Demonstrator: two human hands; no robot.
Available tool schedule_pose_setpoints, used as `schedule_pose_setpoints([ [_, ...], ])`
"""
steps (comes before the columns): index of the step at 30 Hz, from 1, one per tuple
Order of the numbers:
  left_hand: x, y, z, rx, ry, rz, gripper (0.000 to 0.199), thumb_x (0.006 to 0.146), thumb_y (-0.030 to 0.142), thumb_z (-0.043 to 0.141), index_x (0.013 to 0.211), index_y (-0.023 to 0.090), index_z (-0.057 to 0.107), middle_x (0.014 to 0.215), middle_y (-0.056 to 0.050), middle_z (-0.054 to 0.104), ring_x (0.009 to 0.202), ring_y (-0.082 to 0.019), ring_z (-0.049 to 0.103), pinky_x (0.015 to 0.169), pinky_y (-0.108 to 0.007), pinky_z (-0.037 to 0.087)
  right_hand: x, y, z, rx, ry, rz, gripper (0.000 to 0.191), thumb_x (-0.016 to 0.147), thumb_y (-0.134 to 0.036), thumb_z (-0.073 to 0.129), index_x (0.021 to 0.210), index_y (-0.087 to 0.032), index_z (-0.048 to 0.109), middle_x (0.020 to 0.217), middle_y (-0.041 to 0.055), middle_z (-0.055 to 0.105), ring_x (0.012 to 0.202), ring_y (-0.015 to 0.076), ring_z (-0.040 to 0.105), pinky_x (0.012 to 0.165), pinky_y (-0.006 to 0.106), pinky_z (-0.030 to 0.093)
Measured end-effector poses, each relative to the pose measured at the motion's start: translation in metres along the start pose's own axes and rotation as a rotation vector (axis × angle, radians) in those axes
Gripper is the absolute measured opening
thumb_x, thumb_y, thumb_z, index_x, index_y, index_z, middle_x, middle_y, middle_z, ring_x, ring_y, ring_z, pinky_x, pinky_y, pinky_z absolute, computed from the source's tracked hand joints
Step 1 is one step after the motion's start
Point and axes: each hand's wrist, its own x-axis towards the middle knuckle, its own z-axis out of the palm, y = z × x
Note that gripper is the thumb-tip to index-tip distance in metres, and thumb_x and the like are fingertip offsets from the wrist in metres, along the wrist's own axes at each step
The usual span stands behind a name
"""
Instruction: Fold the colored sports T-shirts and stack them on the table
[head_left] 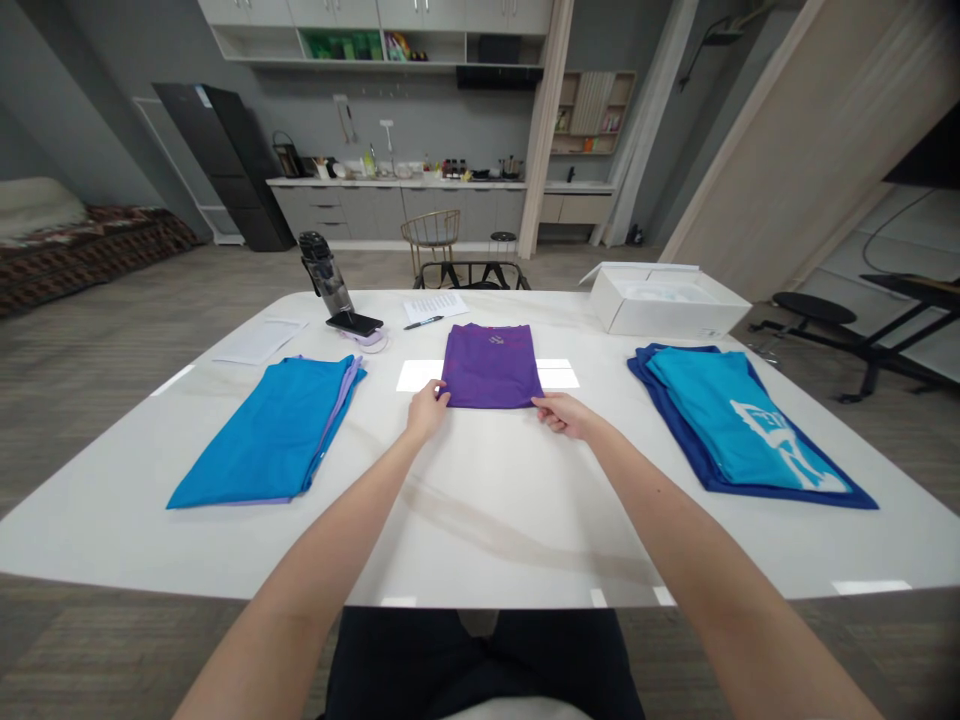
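Head view: left grip (427,410) and right grip (562,413) each pinch a lower corner of the purple garment (492,368), mid-frame on the counter (495,480); uneven tugging could skew its folds.

Left grip (427,411), right grip (564,414) pinching purple garment (492,370).

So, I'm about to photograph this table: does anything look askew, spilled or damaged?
Slightly askew: at right, the navy cloth pokes out unevenly beyond the turquoise one; at left, lilac cloth peeks from the blue pile. The purple cloth looks neat. I see no spills or damage.
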Motion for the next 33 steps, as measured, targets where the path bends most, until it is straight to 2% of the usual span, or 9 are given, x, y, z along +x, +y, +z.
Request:
schedule_pose_setpoints([
  [5, 0.002, 0.0, 0.002, -0.094, 0.034, 0.013, 0.024, 0.092, 0.027, 0.057, 0.113, 0.023, 0.068, 0.098, -0.005, 0.072, 0.088, -0.018, 0.066, 0.083, -0.029, 0.05, -0.007, -0.006, -0.006, 0.186, -0.266, -0.101, 0.026, 0.089, -0.029, 0.069, 0.099, -0.023, 0.045, 0.071, -0.0066, 0.054, 0.041, 0.0025, 0.021, 0.037, 0.014, 0.009],
  [7, 0.003, -0.001, 0.004, -0.138, 0.04, 0.025, 0.025, 0.092, 0.026, 0.055, 0.113, 0.023, 0.067, 0.099, -0.005, 0.072, 0.085, -0.016, 0.065, 0.081, -0.028, 0.05, -0.01, -0.006, -0.006, 0.136, -0.287, -0.148, 0.03, 0.088, -0.032, 0.071, 0.105, -0.024, 0.048, 0.074, -0.0057, 0.057, 0.042, 0.0025, 0.022, 0.038, 0.014, 0.009],
  [10, 0.004, -0.001, 0.005, -0.16, 0.043, 0.03, 0.025, 0.092, 0.026, 0.054, 0.114, 0.023, 0.067, 0.098, -0.004, 0.072, 0.082, -0.016, 0.065, 0.079, -0.028, 0.049, -0.008, -0.004, -0.004, -0.008, -0.184, -0.174, 0.029, 0.087, -0.034, 0.072, 0.103, -0.023, 0.051, 0.071, -0.0042, 0.058, 0.042, 0.003, 0.023, 0.037, 0.015, 0.01],
  [16, 0.001, -0.001, -0.002, -0.059, 0.038, -0.016, 0.023, 0.092, 0.029, 0.056, 0.112, 0.024, 0.066, 0.088, -0.003, 0.073, 0.086, -0.02, 0.067, 0.08, -0.03, 0.048, 0.001, 0.0, -0.005, -0.266, 0.171, -0.05, 0.033, 0.092, -0.039, 0.069, 0.077, -0.02, 0.047, 0.056, -0.0016, 0.053, 0.039, 0.0048, 0.028, 0.036, 0.019, 0.014],
  [18, -0.002, 0.0, -0.005, -0.004, 0.032, -0.026, 0.024, 0.091, 0.026, 0.055, 0.113, 0.025, 0.065, 0.086, -0.003, 0.073, 0.087, -0.021, 0.067, 0.079, -0.031, 0.047, 0.0, 0.001, -0.006, -0.35, 0.24, -0.053, 0.035, 0.094, -0.039, 0.066, 0.071, -0.019, 0.049, 0.053, 0.0001, 0.054, 0.038, 0.0054, 0.029, 0.036, 0.02, 0.016],
  [21, -0.009, 0.003, -0.009, 0.115, 0.006, -0.024, 0.025, 0.089, 0.024, 0.053, 0.111, 0.027, 0.065, 0.088, -0.004, 0.073, 0.09, -0.024, 0.068, 0.078, -0.033, 0.047, -0.004, 0.003, -0.007, -0.42, 0.27, -0.072, 0.036, 0.095, -0.039, 0.064, 0.068, -0.017, 0.055, 0.052, 0.0018, 0.057, 0.035, 0.0061, 0.03, 0.036, 0.023, 0.018],
  [27, -0.024, 0.012, -0.012, 0.321, -0.037, 0.016, 0.028, 0.086, 0.024, 0.051, 0.11, 0.027, 0.066, 0.094, -0.007, 0.075, 0.097, -0.03, 0.07, 0.089, -0.04, 0.047, -0.018, 0.004, -0.008, -0.855, 0.345, -0.168, 0.041, 0.092, -0.042, 0.065, 0.06, -0.016, 0.065, 0.056, 0.0051, 0.064, 0.043, 0.0111, 0.049, 0.047, 0.025, 0.036],
  [30, -0.033, 0.017, -0.019, 0.367, -0.127, -0.009, 0.033, 0.084, 0.028, 0.053, 0.115, 0.026, 0.063, 0.102, -0.01, 0.074, 0.101, -0.032, 0.069, 0.088, -0.042, 0.048, -0.026, 0.001, -0.011, -0.944, 0.275, -0.123, 0.048, 0.09, -0.046, 0.066, 0.054, -0.016, 0.063, 0.05, 0.0053, 0.06, 0.04, 0.0113, 0.045, 0.048, 0.027, 0.035],
  [33, -0.041, 0.021, -0.032, 0.42, -0.308, -0.029, 0.042, 0.083, 0.035, 0.057, 0.124, 0.025, 0.058, 0.112, -0.014, 0.072, 0.102, -0.034, 0.069, 0.084, -0.041, 0.05, -0.034, -0.004, -0.018, -1.031, 0.113, -0.037, 0.05, 0.085, -0.052, 0.071, 0.051, -0.016, 0.063, 0.048, 0.0062, 0.059, 0.041, 0.0121, 0.044, 0.049, 0.028, 0.035],
])
